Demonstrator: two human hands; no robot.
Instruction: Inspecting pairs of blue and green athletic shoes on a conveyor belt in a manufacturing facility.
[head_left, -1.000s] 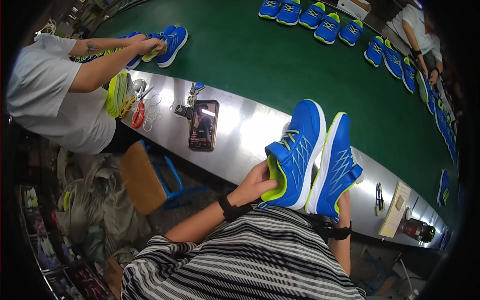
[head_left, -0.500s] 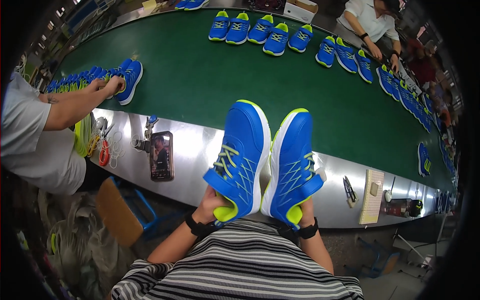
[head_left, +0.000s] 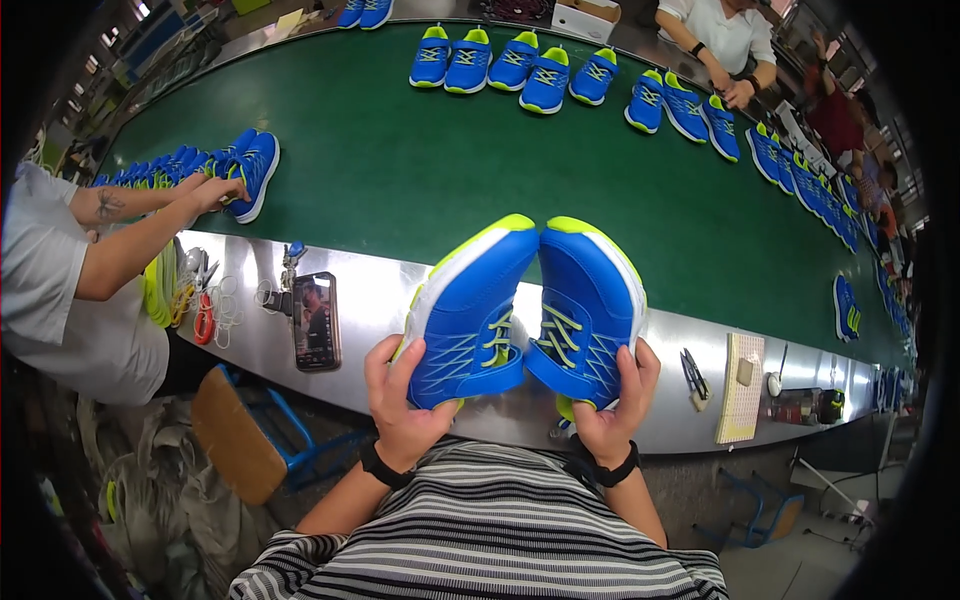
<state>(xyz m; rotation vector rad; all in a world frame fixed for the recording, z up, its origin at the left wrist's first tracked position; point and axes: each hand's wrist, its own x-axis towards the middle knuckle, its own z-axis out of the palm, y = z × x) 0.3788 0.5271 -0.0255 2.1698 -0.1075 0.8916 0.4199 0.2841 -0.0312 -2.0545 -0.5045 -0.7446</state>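
Observation:
Two blue sneakers with lime-green trim and white soles are raised in front of me, over the metal edge of the worktable. My left hand (head_left: 403,395) grips the heel end of the left sneaker (head_left: 470,310), fingers along its outer side and thumb at the collar. Likewise, my right hand (head_left: 615,405) is closed on the heel end of the right sneaker (head_left: 592,300). Their toes point away from me and come close together at the top, while the soles face outward. Each has a strap and thin lime laces facing the middle.
Beyond is a green conveyor belt (head_left: 350,130) carrying rows of similar sneakers (head_left: 515,62). At left a co-worker's hands (head_left: 215,190) handle another sneaker. A phone (head_left: 316,320), orange scissors (head_left: 205,318), black snips (head_left: 693,375) and a yellowish board (head_left: 740,390) lie along the metal edge.
Both sneakers have been turned over sideways, so their soles now face outward instead of toward each other. My hands have shifted to the outer sides of the heels.

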